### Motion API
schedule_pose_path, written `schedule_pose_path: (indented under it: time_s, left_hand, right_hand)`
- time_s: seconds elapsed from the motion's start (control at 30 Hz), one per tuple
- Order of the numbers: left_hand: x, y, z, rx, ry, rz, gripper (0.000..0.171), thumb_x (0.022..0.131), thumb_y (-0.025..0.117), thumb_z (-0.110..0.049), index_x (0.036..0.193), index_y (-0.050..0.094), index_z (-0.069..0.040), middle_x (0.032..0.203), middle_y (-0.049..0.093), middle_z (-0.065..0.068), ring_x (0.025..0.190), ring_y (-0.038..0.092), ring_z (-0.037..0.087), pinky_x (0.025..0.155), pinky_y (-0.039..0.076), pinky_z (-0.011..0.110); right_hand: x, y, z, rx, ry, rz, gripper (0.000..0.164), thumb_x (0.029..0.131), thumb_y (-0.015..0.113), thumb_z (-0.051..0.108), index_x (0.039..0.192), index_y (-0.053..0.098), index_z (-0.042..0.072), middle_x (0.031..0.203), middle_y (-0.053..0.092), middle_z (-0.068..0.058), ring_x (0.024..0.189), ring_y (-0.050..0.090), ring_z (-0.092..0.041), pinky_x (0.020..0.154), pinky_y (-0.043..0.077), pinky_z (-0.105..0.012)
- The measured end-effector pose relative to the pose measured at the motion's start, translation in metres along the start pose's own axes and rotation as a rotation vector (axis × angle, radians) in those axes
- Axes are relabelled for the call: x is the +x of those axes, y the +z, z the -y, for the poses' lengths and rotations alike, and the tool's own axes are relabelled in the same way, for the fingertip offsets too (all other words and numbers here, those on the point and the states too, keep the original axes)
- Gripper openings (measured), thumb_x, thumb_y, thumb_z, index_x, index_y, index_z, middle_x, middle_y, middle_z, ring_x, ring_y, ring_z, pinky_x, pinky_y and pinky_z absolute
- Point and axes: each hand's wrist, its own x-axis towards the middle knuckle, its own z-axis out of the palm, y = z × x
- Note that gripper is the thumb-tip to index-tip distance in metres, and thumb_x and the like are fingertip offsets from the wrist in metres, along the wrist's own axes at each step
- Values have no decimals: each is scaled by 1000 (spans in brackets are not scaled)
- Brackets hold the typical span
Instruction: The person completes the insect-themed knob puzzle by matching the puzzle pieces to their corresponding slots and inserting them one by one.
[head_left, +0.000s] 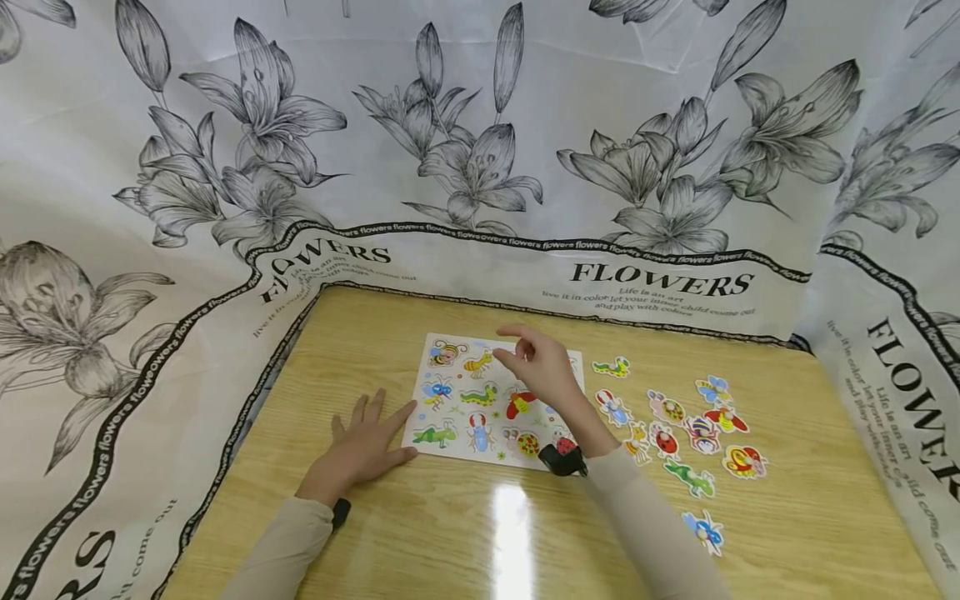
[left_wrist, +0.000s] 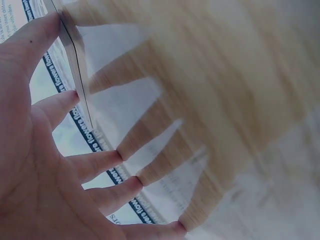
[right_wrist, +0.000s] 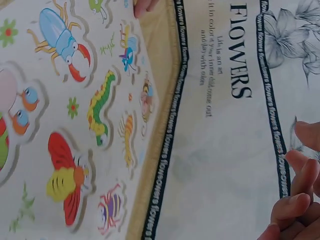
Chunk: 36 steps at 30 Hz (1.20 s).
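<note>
A white board [head_left: 463, 454] with colourful insect pictures lies flat on the wooden table. My left hand [head_left: 367, 446] rests on the table at its left side, fingers spread. Thumb and index fingertip touch the board's edge [left_wrist: 76, 60], which appears side-on in the left wrist view. Over the board's upper right part hovers my right hand [head_left: 542, 367], thumb and index finger curved with a gap between them. Its other fingers [right_wrist: 292, 207] bend loosely, and nothing shows in them. Near its fingertips is the orange insect picture [head_left: 477, 364]; the hand and forearm hide some right-hand pictures.
Several loose insect cut-outs lie right of the board, among them a green caterpillar [head_left: 613, 367], a ladybird [head_left: 663, 439], a green grasshopper [head_left: 690, 478] and a blue insect [head_left: 705, 532]. A flower-printed white cloth [head_left: 480, 267] borders the table [head_left: 360, 333] at the back and sides.
</note>
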Motion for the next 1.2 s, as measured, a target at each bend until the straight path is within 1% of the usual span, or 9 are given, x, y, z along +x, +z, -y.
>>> schedule_pose_path:
  time_s: [0.13,0.33,0.5,0.7,0.83,0.93,1.0,1.1,1.2]
  left_hand:
    - [1,0,-1,2,-1,-2,77,94,63,-56,159,30,-32,164,10,23,146,6,52,99,8,84]
    - [1,1,-1,-7,-2,7,78,94,62,-57,159,29,-32,164,8,24,146,4,52,99,6,84]
    - [0,2,-1,-2,-8,0,78,94,63,-57,159,29,-33,164,9,23,147,4,51,100,6,83]
    - [1,2,-1,-1,5,-8,77,94,62,-57,159,29,-32,164,9,24,146,5,52,99,6,84]
    - [2,3,0,-5,15,-11,77,94,61,-58,159,30,-32,164,9,24,146,5,52,99,6,84]
    - [1,4,1,-4,16,-7,77,94,61,-58,159,29,-32,164,9,24,147,4,52,99,6,84]
    - [1,3,1,-2,16,-6,78,94,61,-59,159,29,-31,164,9,24,146,5,52,99,6,84]
    - [0,3,1,-1,12,-3,77,94,61,-59,159,29,-31,164,9,25,146,4,52,99,6,84]
    - [-1,1,0,-3,12,0,77,94,61,-58,159,30,-31,164,9,25,146,4,52,100,5,84]
  right_hand:
    - [-16,-18,-1,-4,-1,-29,33,94,74,24,126,69,15,72,53,-2,54,40,-18,49,33,-29]
    - [-37,-40,-6,-42,2,-64,34,94,74,23,126,68,15,71,52,-2,55,40,-20,50,33,-29]
    - [-53,-55,-14,-71,-2,-102,35,94,74,26,125,69,13,71,51,-1,56,40,-16,50,33,-29]
    - [-72,-75,-25,-64,4,-159,31,94,74,23,123,70,15,71,49,-3,53,37,-14,47,32,-28]
    - [-83,-87,-32,-62,30,-188,31,94,74,19,124,70,15,72,49,-4,53,36,-10,46,32,-26]
    - [-90,-95,-33,-69,53,-202,31,94,73,13,124,69,12,72,48,-6,53,34,-8,45,31,-27]
    - [-95,-101,-27,-70,58,-206,30,94,72,9,124,69,7,71,47,-7,53,33,-8,44,30,-28]
    - [-102,-110,-18,-44,51,-203,29,93,71,2,122,68,0,69,46,-10,51,32,-10,43,30,-29]
    - [-109,-121,-19,5,42,-190,29,93,70,0,122,67,-3,69,45,-8,49,32,-11,41,30,-29]
